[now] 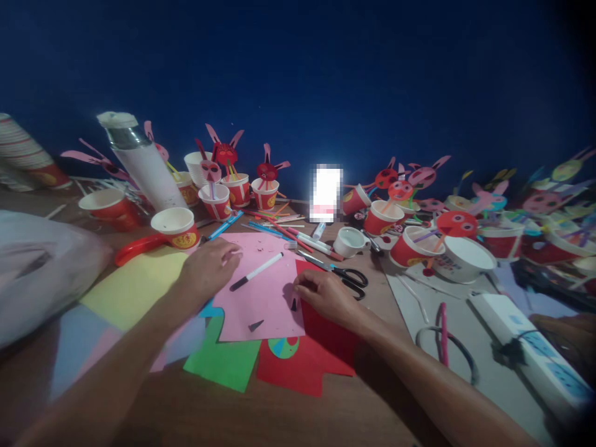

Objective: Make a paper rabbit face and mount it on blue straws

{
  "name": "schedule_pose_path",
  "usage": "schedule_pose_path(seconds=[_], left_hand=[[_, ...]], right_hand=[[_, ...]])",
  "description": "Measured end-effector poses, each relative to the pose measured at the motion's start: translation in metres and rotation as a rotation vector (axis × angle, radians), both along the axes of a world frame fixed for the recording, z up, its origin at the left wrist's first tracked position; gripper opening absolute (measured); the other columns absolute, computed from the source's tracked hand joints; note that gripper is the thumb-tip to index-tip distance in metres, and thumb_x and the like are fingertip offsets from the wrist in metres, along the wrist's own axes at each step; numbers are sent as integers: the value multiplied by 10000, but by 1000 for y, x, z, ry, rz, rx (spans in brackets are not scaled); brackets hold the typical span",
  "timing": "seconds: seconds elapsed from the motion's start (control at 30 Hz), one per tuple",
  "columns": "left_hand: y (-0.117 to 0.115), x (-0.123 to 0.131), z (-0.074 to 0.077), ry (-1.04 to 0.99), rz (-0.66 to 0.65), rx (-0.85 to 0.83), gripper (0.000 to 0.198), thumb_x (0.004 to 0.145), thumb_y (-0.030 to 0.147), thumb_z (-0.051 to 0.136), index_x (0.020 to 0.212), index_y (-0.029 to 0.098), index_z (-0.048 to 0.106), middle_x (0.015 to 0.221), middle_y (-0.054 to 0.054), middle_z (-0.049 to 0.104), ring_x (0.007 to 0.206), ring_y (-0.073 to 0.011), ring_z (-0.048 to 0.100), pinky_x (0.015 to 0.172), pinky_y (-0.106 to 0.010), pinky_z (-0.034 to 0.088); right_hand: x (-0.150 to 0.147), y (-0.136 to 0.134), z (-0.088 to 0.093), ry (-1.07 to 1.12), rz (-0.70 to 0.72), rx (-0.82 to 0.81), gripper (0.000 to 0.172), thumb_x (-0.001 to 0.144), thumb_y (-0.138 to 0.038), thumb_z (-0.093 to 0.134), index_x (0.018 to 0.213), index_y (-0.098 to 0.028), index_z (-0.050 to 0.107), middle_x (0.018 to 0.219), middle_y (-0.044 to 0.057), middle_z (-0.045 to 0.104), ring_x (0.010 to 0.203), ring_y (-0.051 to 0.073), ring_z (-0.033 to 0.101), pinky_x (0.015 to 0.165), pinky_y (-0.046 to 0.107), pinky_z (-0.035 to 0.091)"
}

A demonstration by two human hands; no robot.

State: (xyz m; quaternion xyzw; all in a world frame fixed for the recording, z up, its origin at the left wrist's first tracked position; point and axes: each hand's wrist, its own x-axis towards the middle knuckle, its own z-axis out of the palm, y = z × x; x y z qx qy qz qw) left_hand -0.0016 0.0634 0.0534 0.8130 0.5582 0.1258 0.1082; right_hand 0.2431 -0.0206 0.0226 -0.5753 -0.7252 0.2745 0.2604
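My left hand (212,267) is over the left edge of a pink sheet (265,298), its fingers curled together; I cannot make out anything in them. My right hand (326,295) is over the sheet's right edge with thumb and fingers pinched. Just below its fingertips is a small black scrap (293,305); I cannot tell whether they hold it. Another dark pointed scrap (256,325) lies near the sheet's lower edge. Between my hands lies a white marker (258,270) with a black end. Black-handled scissors (347,276) rest behind my right hand.
Under the pink sheet are red paper (302,372), green paper (226,360) and yellow paper (139,285). Paper cups with rabbit-like cutouts, such as one red cup (215,203), line the back. A flask (144,164) leans left; a power strip (526,347) lies right.
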Motion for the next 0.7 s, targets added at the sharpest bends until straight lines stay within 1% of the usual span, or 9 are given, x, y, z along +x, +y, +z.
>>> schedule_pose_path(seconds=[0.03,0.1,0.17,0.23,0.33,0.43,0.57,0.7], left_hand=[[4,-5,2,42,36,-3,360,880,367,402,1029,175,667,1090,-112,669,922,-241,611,776,-325,438],[10,-12,6,115,81,-33,370,882,379,381,899,161,680,951,-131,691,858,-268,619,697,-329,420],[12,-17,8,163,118,-70,396,883,400,365,773,159,659,812,-130,687,777,-272,620,623,-315,378],[14,-19,8,189,142,-100,418,882,432,356,725,164,635,755,-124,675,744,-267,617,585,-302,341],[16,-20,5,164,144,-137,414,855,484,382,670,186,601,724,-102,660,710,-250,602,564,-289,319],[17,-20,1,96,142,-137,370,804,504,451,601,203,527,638,-61,609,613,-211,557,538,-278,299],[13,-18,-2,11,111,-140,350,777,479,499,560,213,433,513,0,511,522,-167,491,506,-269,262],[13,-21,-1,-13,67,-135,314,798,412,472,572,209,390,523,24,468,539,-147,480,517,-260,274]], right_hand=[[0,0,0,-10,0,5,151,845,-194,529,789,-187,670,734,-5,666,636,120,539,590,232,350],[-1,-1,1,-24,-7,15,151,840,-188,529,792,-188,672,733,-4,667,626,119,534,589,233,348],[-2,-1,1,-33,-10,23,154,839,-186,527,795,-189,675,739,-3,671,635,121,541,596,234,351],[-1,-1,2,-43,-12,28,159,839,-187,525,793,-190,677,743,-1,675,646,124,548,599,235,351],[-1,-1,1,-48,-16,37,160,838,-187,526,802,-189,682,753,2,685,654,127,558,604,238,352],[-1,-2,2,-57,-14,42,163,837,-180,523,804,-189,683,765,6,692,654,128,561,602,239,350],[-2,-3,3,-71,-16,36,162,831,-166,525,800,-188,682,759,9,691,649,127,559,595,238,343],[-2,-4,4,-87,-10,40,166,833,-166,516,797,-185,677,751,10,687,645,127,558,585,235,333]])
